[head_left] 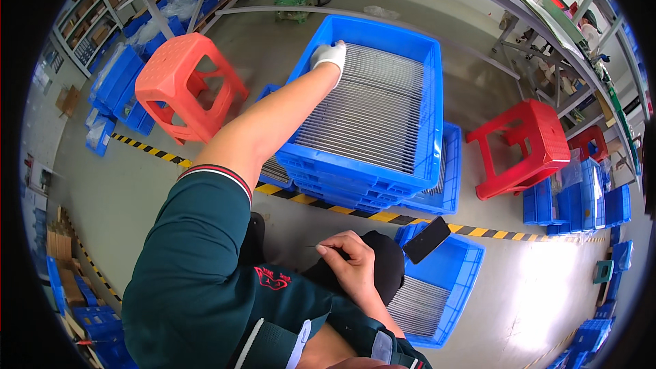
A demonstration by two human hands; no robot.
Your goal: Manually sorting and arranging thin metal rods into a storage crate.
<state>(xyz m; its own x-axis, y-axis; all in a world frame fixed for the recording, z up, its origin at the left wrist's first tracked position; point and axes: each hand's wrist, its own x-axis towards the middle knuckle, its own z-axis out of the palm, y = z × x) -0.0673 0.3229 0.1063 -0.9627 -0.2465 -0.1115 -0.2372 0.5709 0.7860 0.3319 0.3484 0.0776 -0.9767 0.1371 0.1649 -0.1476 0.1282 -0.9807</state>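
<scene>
My left hand [329, 59], in a white glove, reaches to the far left corner of the top blue bin [437, 96]. It lies at the ends of the thin metal rods [362, 113], which fill the bin in close parallel rows. Its fingers are bent down and mostly hidden, so a grip on a rod cannot be made out. Bare and close to my knee, my right hand [352, 263] is closed in a pinch. A thin dark pin-like piece [311, 246] sticks out between its thumb and forefinger; its full length does not show.
Under the top bin stand more stacked blue bins. A lower blue bin [471, 260] beside my knee holds metal rods, with a black phone [427, 240] at its edge. Red stools [529, 140] flank the stack. Black-and-yellow tape [383, 216] crosses the floor. Workbenches [519, 10] stand behind.
</scene>
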